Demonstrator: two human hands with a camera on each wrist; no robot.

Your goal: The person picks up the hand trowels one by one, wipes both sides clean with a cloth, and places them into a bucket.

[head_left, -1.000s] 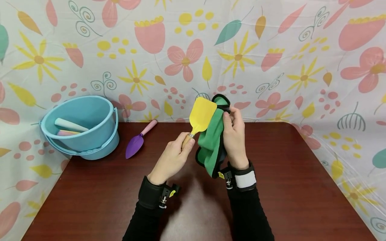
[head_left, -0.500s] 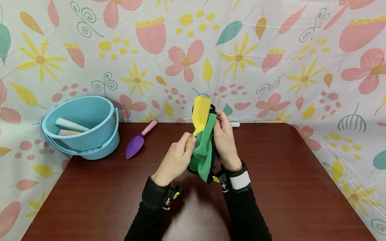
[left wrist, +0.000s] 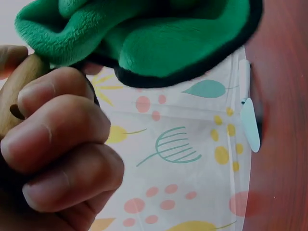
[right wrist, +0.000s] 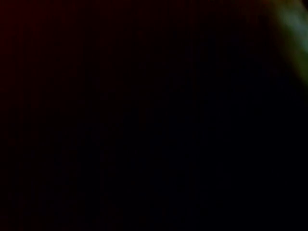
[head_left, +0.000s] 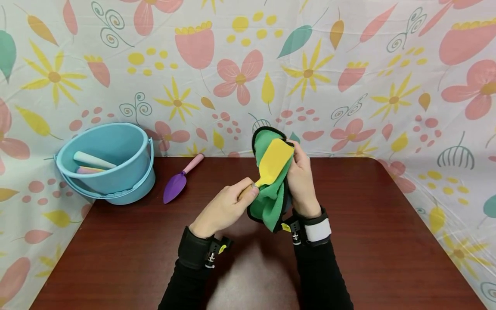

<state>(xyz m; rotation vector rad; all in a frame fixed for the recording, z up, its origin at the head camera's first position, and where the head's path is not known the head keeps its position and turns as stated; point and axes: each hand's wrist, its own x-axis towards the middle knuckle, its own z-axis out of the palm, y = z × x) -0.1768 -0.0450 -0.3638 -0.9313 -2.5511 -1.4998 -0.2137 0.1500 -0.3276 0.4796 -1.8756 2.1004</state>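
Observation:
My left hand (head_left: 226, 206) grips the wooden handle (left wrist: 21, 86) of a small garden spade with a yellow blade (head_left: 274, 162). Its curled fingers (left wrist: 62, 130) show close up in the left wrist view. Green cloth with black edging (head_left: 267, 206) is held up by my right hand (head_left: 302, 183), whose thumb side lies along the cloth's right edge. The yellow blade lies over the green face of the cloth, its tip near the right fingers. The right wrist view is almost wholly dark, so the far side of that grip is hidden.
A light blue bucket (head_left: 143, 189) stands at the back left, with a white handle (head_left: 93, 159) and a pink-and-yellow piece (head_left: 90, 170) inside. Beside it lies a purple trowel (head_left: 175, 187) with a pink handle. A pale blue trowel (left wrist: 250, 126) lies on the brown table (head_left: 372, 241) near the floral backdrop.
The yellow blade has turned from upright to leaning right, across the cloth. The cloth shifted left, then back right with my right hand, and its top now stands spread out behind the blade.

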